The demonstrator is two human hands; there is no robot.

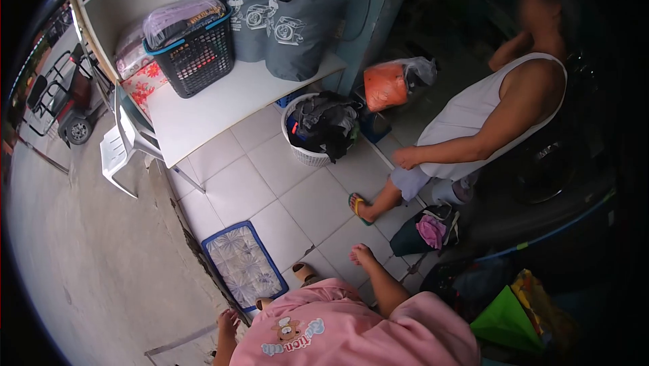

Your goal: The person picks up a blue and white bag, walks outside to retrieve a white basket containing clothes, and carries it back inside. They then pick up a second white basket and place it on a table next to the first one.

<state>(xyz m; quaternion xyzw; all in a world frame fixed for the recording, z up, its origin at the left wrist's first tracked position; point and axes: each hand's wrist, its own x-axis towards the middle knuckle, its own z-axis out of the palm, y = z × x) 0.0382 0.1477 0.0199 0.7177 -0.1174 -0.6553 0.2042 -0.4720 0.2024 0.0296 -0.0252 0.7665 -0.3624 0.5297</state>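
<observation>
My left hand [230, 320] hangs low beside the pink shirt [297, 332], near the blue-edged mat [245, 264]; its fingers are apart and hold nothing. Over the tiles, my right hand [362, 254] is on the other side of the shirt, its fingers partly curled. Whether anything is in it is too small to tell. A dark green bag [409, 232] with pink cloth on top lies to its right. Beyond it stands a person in a white sleeveless top [470, 116], one foot in a colourful flip-flop [358, 209].
A white table [203, 119] bears a black basket [196, 55] and grey bags [294, 35]. A white laundry basket [307, 156] with dark clothes stands on the floor. A white plastic chair [118, 153] is at the left. Orange [385, 87] and bright green bags [507, 322] are at the right.
</observation>
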